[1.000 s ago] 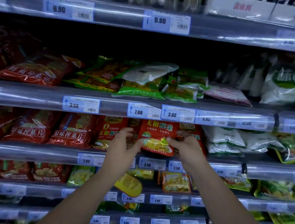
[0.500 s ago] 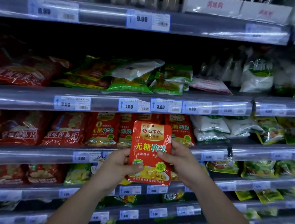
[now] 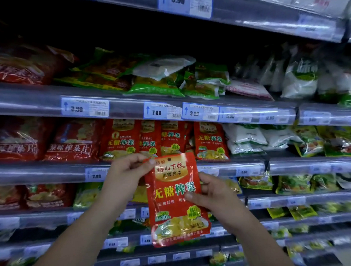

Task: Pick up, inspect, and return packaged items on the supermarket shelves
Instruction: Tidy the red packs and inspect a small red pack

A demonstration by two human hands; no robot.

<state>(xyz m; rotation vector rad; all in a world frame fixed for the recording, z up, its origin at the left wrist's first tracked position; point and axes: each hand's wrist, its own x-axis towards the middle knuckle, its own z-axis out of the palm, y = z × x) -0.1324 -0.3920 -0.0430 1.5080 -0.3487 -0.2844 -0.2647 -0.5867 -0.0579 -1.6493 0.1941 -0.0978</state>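
A red pouch of pickled vegetable (image 3: 174,201) with yellow and green lettering hangs upright in front of the shelves, its front facing me. My left hand (image 3: 126,176) pinches its top left corner between thumb and fingers. My right hand (image 3: 212,193) grips its right edge at mid height, thumb across the front. Behind the pouch, a row of matching red pouches (image 3: 148,140) stands on the shelf (image 3: 41,173) it came from.
Shelves with price tags run across the whole view. Large red bags (image 3: 70,143) sit to the left, white bags (image 3: 245,137) to the right, green and yellow packs (image 3: 158,81) one shelf up. Lower shelves hold several small green and yellow packs.
Both hands drew the red pouch out of its shelf row and down toward me. My left hand shifted from its lower left edge to the top left corner.
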